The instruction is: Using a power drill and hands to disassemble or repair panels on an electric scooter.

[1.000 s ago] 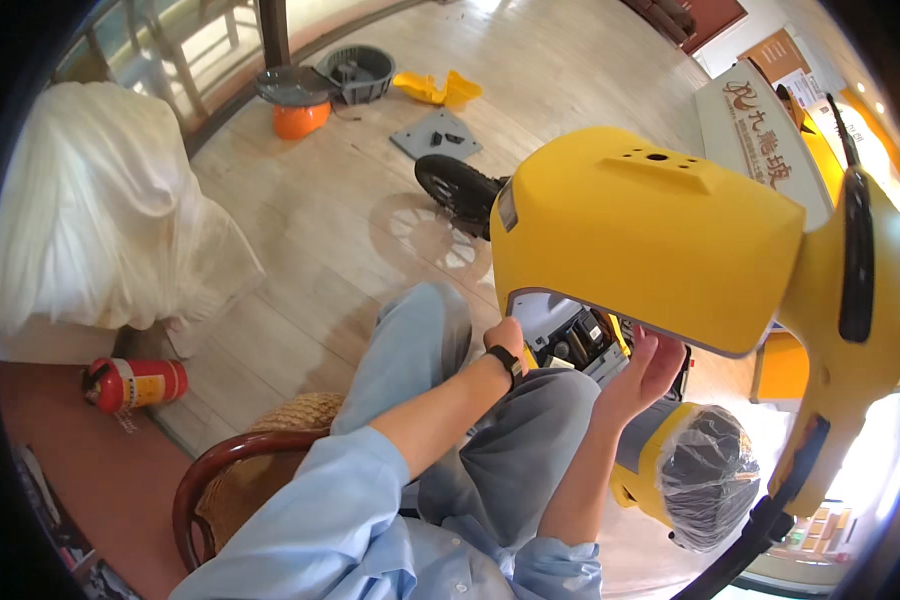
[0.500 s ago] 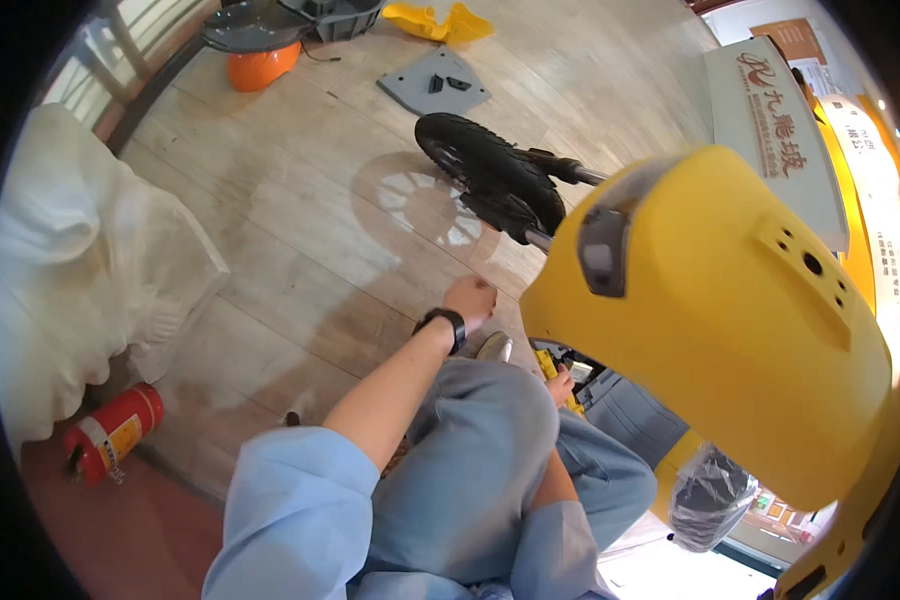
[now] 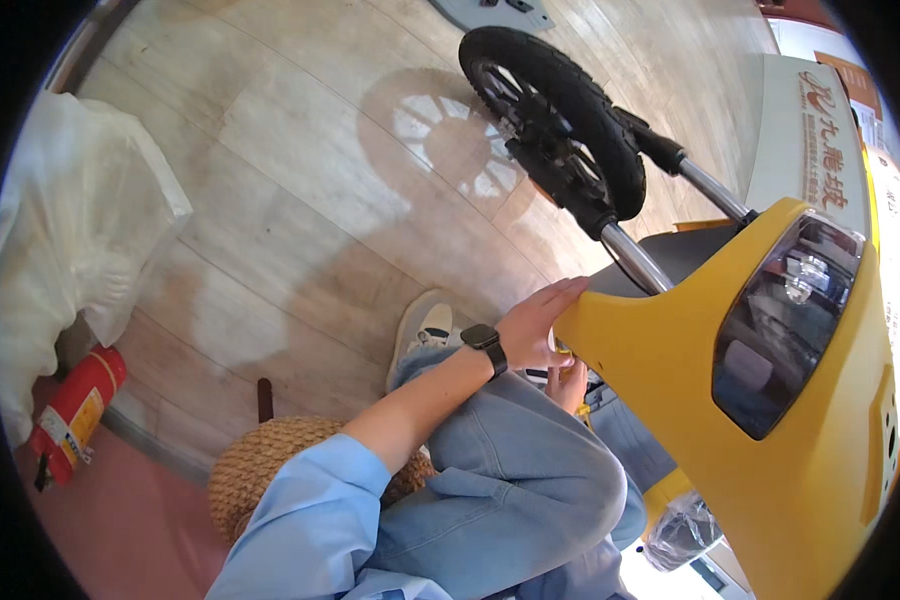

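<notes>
A yellow front panel (image 3: 660, 345) of a scooter, with a dark headlight (image 3: 790, 325) set in it, fills the right side. My left hand (image 3: 532, 325), with a black watch (image 3: 485, 347) on its wrist, grips the panel's lower edge, fingers on the outer face and thumb below. Close beneath it, my right hand (image 3: 568, 386) is closed at the panel's underside near a small yellow part; what its fingers hold is hidden. The front wheel (image 3: 560, 115) and the metal fork tubes (image 3: 635, 258) stand beyond the panel.
A woven stool (image 3: 270, 460) is under me. On the left are a red fire extinguisher (image 3: 78, 415) and a white cloth cover (image 3: 80, 220). A grey plate (image 3: 490, 12) lies on the floor at the top edge. A plastic-wrapped dark part (image 3: 682, 532) is at the lower right.
My left hand has moved right from over the floor and taken hold of the panel's edge. The view has shifted, and the panel has turned so its headlight faces me more.
</notes>
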{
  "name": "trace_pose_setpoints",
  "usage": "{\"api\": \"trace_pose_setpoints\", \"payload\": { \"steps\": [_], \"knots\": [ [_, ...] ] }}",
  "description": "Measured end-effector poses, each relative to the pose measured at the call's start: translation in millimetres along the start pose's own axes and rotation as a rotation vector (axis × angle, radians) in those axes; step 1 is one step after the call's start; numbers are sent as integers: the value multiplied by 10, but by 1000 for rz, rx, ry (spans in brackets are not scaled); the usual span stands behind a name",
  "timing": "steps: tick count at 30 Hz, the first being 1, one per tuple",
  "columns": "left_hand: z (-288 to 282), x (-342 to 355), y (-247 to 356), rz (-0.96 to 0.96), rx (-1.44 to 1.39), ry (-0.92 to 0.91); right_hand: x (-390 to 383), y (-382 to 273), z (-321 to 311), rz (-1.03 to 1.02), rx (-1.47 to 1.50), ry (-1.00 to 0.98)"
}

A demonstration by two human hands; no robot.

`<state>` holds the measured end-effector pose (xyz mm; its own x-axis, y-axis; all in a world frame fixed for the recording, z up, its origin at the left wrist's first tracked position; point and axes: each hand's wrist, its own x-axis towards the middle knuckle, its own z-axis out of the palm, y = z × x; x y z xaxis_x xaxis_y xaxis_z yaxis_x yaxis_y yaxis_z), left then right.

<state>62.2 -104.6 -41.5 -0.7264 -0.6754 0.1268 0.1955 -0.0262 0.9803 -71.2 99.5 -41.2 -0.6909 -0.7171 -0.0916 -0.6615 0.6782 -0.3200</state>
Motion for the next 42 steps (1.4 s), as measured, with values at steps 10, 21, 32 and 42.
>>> {"api": "trace_pose_setpoints", "payload": {
  "steps": [10,21,32,42],
  "knots": [
    [-86,213,77,79,48,-84,62,-133,154,223,-119,65],
    [-19,176,72,96,175,-80,116,-229,-40,232,-152,-94],
    [17,138,317,119,385,6,31,-119,115,81,-242,148],
    [26,125,184,-28,315,-35,-28,-253,218,215,-299,170]
  ]
}}
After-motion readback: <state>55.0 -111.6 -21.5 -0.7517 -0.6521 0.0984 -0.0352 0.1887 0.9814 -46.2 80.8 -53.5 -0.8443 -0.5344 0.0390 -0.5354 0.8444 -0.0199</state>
